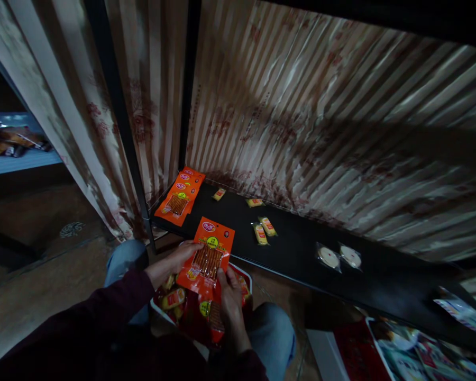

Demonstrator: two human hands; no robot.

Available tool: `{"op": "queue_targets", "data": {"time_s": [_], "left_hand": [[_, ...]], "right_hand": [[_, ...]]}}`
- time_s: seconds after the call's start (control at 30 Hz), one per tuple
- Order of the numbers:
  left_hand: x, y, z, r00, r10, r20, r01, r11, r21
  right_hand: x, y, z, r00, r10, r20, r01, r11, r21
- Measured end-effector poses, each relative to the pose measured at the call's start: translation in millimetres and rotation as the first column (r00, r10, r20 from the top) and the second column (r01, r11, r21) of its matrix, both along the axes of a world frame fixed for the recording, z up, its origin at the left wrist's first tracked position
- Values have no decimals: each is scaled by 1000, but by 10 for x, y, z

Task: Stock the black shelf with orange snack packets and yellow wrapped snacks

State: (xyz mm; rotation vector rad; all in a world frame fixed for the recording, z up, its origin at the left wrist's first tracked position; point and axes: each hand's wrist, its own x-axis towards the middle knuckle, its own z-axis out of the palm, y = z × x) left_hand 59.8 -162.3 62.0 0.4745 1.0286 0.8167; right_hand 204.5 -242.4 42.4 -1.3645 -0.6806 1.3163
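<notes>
An orange snack packet with a clear window showing brown sticks is held up between both hands, over a red box. My left hand grips its left edge, fingers partly hidden by the packet. Lower down, my right hand pinches its right side with the thumb on the front. Below them, the red box with a white rim holds yellow-wrapped snacks and another orange packet. Several matching orange packets lie overlapped at the left end of the black shelf.
Small yellow packets and two round white wrapped pieces lie along the shelf. A dark metal post stands at left, before a striped curtain. Another box of packets sits on the floor at lower right.
</notes>
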Motion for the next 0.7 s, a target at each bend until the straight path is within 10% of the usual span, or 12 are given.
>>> {"op": "queue_targets", "data": {"time_s": [0.27, 0.47, 0.7], "left_hand": [[-319, 542, 66, 989, 70, -131, -37, 970, 239], [-648, 1014, -195, 930, 186, -318, -17, 884, 466], [-1018, 1387, -475, 594, 347, -725, 112, 858, 502]], "right_hand": [[-270, 672, 51, 998, 57, 7, -58, 995, 78], [-542, 1188, -123, 987, 90, 135, -110, 984, 142], [-884, 1658, -319, 948, 90, 304, -147, 974, 172]]}}
